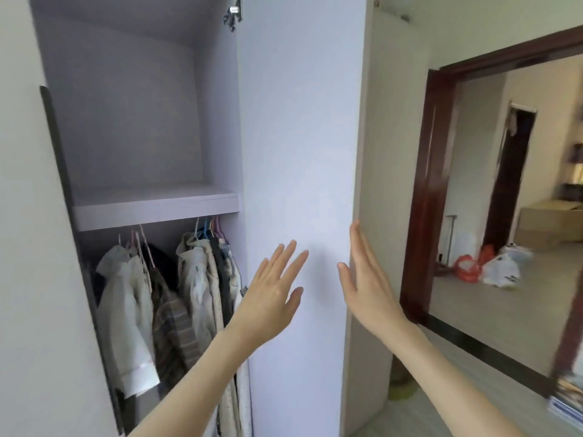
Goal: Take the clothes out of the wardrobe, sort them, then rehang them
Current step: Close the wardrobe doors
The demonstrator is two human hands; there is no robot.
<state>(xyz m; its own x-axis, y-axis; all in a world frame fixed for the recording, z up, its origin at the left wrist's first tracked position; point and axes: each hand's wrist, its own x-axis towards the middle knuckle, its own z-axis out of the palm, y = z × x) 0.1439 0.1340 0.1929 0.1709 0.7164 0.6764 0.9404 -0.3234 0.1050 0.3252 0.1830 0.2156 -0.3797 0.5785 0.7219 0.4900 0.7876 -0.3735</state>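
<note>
Head view looks into an open wardrobe (135, 127) with pale lilac inner walls. A shelf (154, 209) crosses it about halfway up and carries nothing visible. Below the shelf the clothes (157, 298) hang in a row on coloured hangers (206, 230): a cream short-sleeved shirt (126, 323) at the left, a brown plaid garment (172, 323) next to it, then a pale jacket (197, 279) and darker pieces packed close toward the right side. The wardrobe door (299, 152) stands swung open to the right of the opening, its inner face turned to the camera, with a hinge (234, 14) at the top.

Both bare forearms reach up from the bottom of the picture. The left hand (271, 294) is held flat in front of the door's inner face, fingers (291, 257) spread and holding nothing; whether the palm touches the panel cannot be told. The right hand (367, 282) is at the door's free edge, fingers (358, 241) straight and pressed together along that edge, thumb out to the left.

At the right a dark wooden doorway (422, 197) opens onto another room, where red and white plastic bags (485, 266) lie on the floor (492, 313).
</note>
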